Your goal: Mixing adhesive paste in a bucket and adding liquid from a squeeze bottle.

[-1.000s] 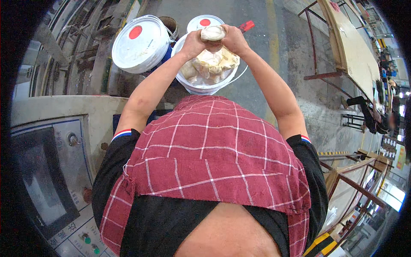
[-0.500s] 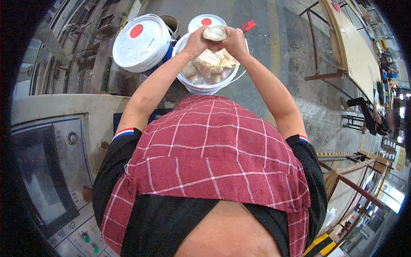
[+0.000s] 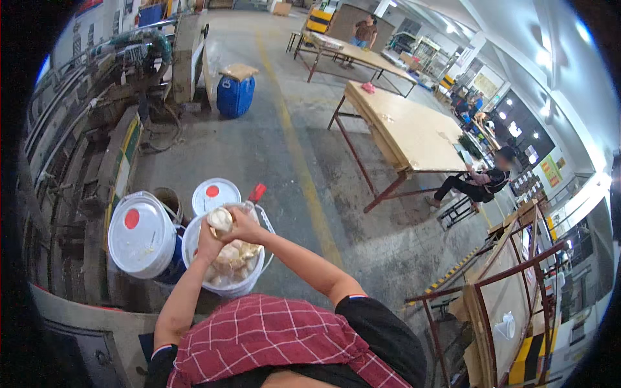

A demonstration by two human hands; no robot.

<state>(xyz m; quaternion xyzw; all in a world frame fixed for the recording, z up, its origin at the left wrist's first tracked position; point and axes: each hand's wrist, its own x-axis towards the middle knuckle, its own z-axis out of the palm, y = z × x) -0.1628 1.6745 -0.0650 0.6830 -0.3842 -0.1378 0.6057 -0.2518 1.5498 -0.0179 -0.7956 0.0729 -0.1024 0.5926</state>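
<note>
My left hand (image 3: 208, 243) and my right hand (image 3: 246, 226) are both closed around a pale thing with a round, whitish end (image 3: 220, 220). Its exact kind is unclear, as my fingers cover its sides. I hold it above an uncovered white bucket (image 3: 252, 282). Crumpled, cream-smeared plastic (image 3: 234, 257) and pale lumps fill the bucket's inside. By the bucket's far right rim, close to my right hand, a red-ended tool (image 3: 257, 192) sticks up; its lower part is hidden.
A lidded white bucket (image 3: 138, 240) stands to the left, a white lid with a red disc (image 3: 216, 195) just beyond. Machinery (image 3: 77, 149) lines the left side. Ahead are a blue drum (image 3: 235, 97) and a long worktable (image 3: 414, 132), with a seated person (image 3: 482, 180) beside it.
My view has swung up and to the right, showing more of the hall. Both hands still grip the pale thing over the bucket and now sit lower left in the picture.
</note>
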